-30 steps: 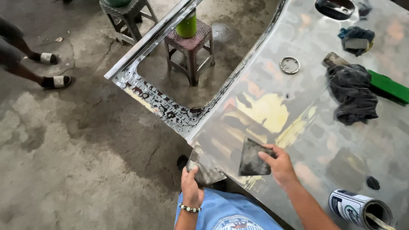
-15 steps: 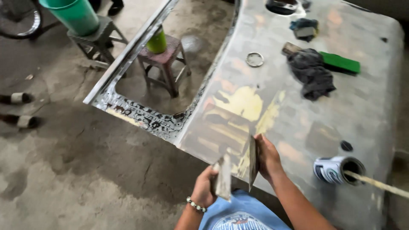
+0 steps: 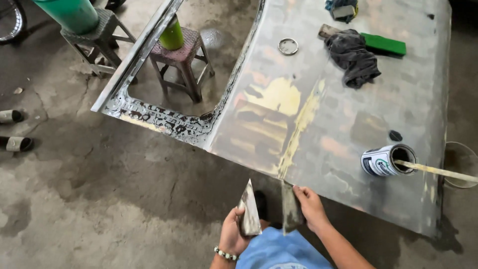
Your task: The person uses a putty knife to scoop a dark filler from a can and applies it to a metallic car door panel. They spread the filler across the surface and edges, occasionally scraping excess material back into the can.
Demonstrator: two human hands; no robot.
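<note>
A sanded grey car door panel (image 3: 348,99) with yellow filler patches lies flat in front of me. My left hand (image 3: 233,234) grips a putty-smeared spreader blade (image 3: 249,211), held on edge below the panel's near edge. My right hand (image 3: 309,205) grips a second spreader blade (image 3: 290,209) just beside it, at the panel's edge. The two blades stand close together, slightly apart. A beaded bracelet sits on my left wrist.
A tipped filler can (image 3: 388,160) with a stir stick (image 3: 438,171) lies on the panel's right. A dark rag (image 3: 356,57), green block (image 3: 383,44) and metal ring (image 3: 288,46) lie further back. Stools (image 3: 181,60) stand on the concrete floor beyond; a person's sandalled feet (image 3: 15,130) at left.
My right hand lifted its spreader off the panel surface and brought it down beside the left hand's blade. The view shifted, so the panel now sits higher and further right.
</note>
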